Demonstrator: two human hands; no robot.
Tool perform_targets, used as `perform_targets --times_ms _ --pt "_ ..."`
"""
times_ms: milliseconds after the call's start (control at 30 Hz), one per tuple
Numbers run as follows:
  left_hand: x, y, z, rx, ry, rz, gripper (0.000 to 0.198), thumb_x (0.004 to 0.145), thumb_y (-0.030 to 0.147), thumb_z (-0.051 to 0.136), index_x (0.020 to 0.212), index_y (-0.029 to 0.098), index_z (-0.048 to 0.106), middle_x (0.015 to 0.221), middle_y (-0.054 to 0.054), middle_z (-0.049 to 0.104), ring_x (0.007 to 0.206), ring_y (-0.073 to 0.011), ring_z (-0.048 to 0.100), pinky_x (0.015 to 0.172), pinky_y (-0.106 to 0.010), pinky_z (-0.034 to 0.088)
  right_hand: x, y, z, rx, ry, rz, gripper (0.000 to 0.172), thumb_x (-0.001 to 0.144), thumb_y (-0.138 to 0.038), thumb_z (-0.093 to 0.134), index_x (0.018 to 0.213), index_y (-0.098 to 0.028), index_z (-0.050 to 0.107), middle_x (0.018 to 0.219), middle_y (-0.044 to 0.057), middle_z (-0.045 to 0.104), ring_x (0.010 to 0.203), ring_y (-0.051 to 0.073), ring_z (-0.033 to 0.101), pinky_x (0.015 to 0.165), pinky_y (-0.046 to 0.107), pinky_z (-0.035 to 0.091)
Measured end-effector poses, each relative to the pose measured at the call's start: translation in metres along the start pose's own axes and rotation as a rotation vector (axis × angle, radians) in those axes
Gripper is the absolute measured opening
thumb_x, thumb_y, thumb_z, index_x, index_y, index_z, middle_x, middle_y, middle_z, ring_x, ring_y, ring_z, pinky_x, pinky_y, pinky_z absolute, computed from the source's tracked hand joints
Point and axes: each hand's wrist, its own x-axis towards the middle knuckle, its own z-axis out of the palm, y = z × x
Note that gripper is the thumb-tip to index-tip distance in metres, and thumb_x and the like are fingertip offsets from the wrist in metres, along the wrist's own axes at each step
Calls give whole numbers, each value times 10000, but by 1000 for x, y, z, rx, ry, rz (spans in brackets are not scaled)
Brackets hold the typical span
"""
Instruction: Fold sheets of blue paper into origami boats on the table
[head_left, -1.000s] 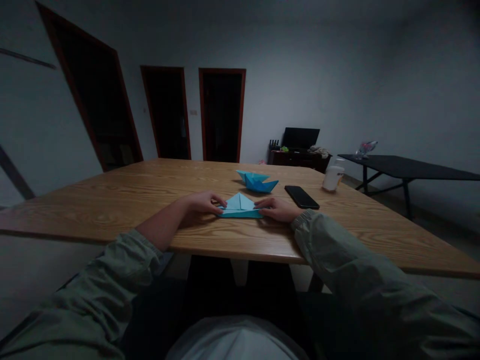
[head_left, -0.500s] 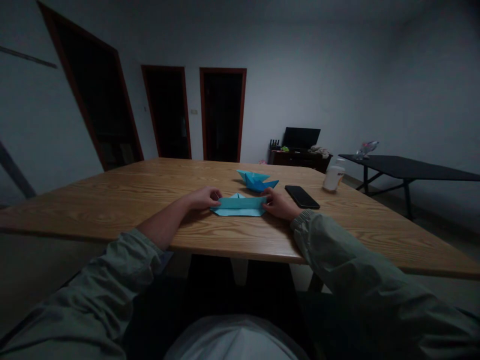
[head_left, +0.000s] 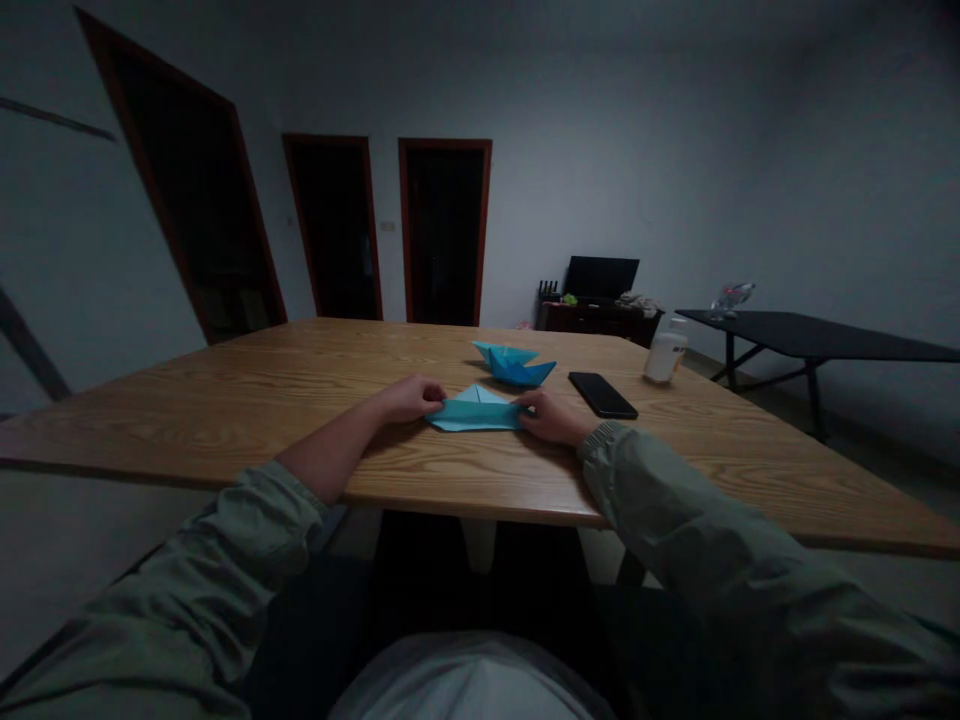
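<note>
A light blue folded paper (head_left: 480,414) lies near the front edge of the wooden table, with a triangular peak at its far side and a flat band along the front. My left hand (head_left: 411,398) pinches the left end of the band. At the right end, the fingers of my right hand (head_left: 553,415) are closed on the paper too. Just behind it stand two folded paper boats, a darker blue one (head_left: 521,370) in front of a lighter one (head_left: 484,349).
A black phone (head_left: 603,395) lies to the right of my right hand. Farther right stands a white bottle (head_left: 666,354). The wooden table (head_left: 300,362) has its front edge close to my body. A black table (head_left: 810,333) stands beyond at the right.
The band of the paper has tipped down toward me, and more of the triangular peak shows. My right hand has moved slightly left.
</note>
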Motion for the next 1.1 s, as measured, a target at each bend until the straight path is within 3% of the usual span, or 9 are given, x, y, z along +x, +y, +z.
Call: perform_targets --times_ms 167,300,533,633,733,867,1000,1033,1100 --pt "1 8 4 -31 -8 14 267 689 267 635 912 178 751 848 -43 731 752 -183 629 700 -260 471 8 -3 5 81 51 74 391 825 -188 528 1183 -196 686 966 60 736 786 189 647 788 273 475" --pt "3 7 8 47 90 -15 353 686 231 631 1023 193 728 910 -49 722 695 -160 601 630 -236 447 13 1 10 174 139 91 438 819 -154 536 1246 -179 635 1048 68 716 784 162 636 781 267 482" --pt "2 11 14 203 50 0 255 695 344 690 912 220 741 916 -44 715 773 -190 620 694 -247 440 11 8 10 -16 130 95 246 817 -183 570 1021 -156 706 956 97 709 835 206 636 766 283 461" --pt "9 15 19 200 63 -66 426 587 420 786 963 227 732 945 -56 720 834 -225 636 708 -258 441 9 6 9 -125 93 102 233 855 -270 553 971 -160 723 953 126 700 866 233 632 784 296 445" --pt "21 15 21 109 89 -201 629 446 403 859 1025 208 712 918 -61 723 772 -221 642 654 -253 439 10 4 10 -139 90 113 367 858 -438 570 1043 -159 719 1010 155 685 916 271 628 820 321 440" --pt "29 13 14 21 -60 -247 467 391 366 874 805 198 737 727 -7 698 670 -186 607 575 -239 410 13 2 9 -80 62 118 556 800 -581 606 1160 -163 679 1115 158 662 1012 304 607 876 347 436" --pt "23 12 7 -83 -205 -232 330 551 375 808 773 150 714 693 -5 660 640 -166 582 587 -254 425 16 0 6 116 10 166 559 750 -565 659 1132 -157 671 1051 113 685 913 257 627 768 309 468" --pt "21 12 6 -94 -159 -243 353 586 367 792 843 140 709 745 -22 666 669 -176 591 609 -266 441 17 -1 5 188 6 168 498 762 -534 649 1081 -152 677 981 91 694 839 227 630 706 287 468" --pt "19 16 6 -29 112 -243 440 631 348 778 1002 136 674 883 -71 664 783 -213 610 683 -303 469 20 -4 2 316 84 166 374 797 -466 608 965 -138 672 853 54 682 720 177 605 609 253 443"
